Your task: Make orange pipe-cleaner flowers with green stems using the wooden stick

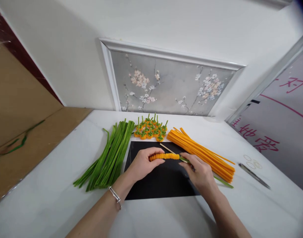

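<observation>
An orange coil of pipe cleaner point(166, 156) lies level above the black mat point(163, 185). My left hand point(144, 162) pinches the coil's left end between thumb and fingers. At the coil's right end, my right hand point(197, 167) is closed on a green stem point(183, 159), which runs on below the hand toward the right. A thin pale stick point(167, 148) slants down from the mat's top edge to behind the coil and right fingers. Green pipe cleaners point(114, 155) are heaped left of the mat, and orange ones point(203, 152) lie on its right.
Several small orange pieces with green stems point(151, 128) stand behind the mat. Tweezers point(254, 175) and clear rings point(252, 162) lie on the white table point(87, 211) at the right. A cardboard box point(22, 99) borders the left side, and a white wall with a floral panel point(171, 86) rises behind.
</observation>
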The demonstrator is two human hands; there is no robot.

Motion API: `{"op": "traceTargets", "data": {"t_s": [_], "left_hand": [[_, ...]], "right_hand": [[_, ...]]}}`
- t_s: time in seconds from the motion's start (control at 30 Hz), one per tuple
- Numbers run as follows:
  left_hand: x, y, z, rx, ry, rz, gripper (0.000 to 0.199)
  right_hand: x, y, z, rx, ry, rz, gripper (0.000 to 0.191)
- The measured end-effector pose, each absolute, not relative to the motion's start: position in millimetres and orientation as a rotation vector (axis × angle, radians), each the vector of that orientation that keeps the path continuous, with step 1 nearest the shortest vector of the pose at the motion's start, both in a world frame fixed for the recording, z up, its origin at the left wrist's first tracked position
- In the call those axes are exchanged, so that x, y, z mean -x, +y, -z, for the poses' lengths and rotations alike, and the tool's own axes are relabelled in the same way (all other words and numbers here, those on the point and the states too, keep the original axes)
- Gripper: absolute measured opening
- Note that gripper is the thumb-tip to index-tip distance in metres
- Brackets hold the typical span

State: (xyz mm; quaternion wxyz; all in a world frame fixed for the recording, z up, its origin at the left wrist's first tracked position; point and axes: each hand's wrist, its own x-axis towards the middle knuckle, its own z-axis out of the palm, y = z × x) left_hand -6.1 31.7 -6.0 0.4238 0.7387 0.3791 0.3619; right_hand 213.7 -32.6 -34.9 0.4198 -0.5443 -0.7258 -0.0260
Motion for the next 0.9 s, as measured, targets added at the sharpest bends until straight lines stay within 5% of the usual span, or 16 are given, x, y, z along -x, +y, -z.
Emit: {"op": "traceTargets", "data": {"t_s": [0.9], "left_hand": [[0.1, 24.2, 8.2, -1.866, 0.866, -0.936, 0.018]], "right_hand": [[-214.3, -35.2, 34.0, 1.261, -1.891, 0.004, 0.017]]}}
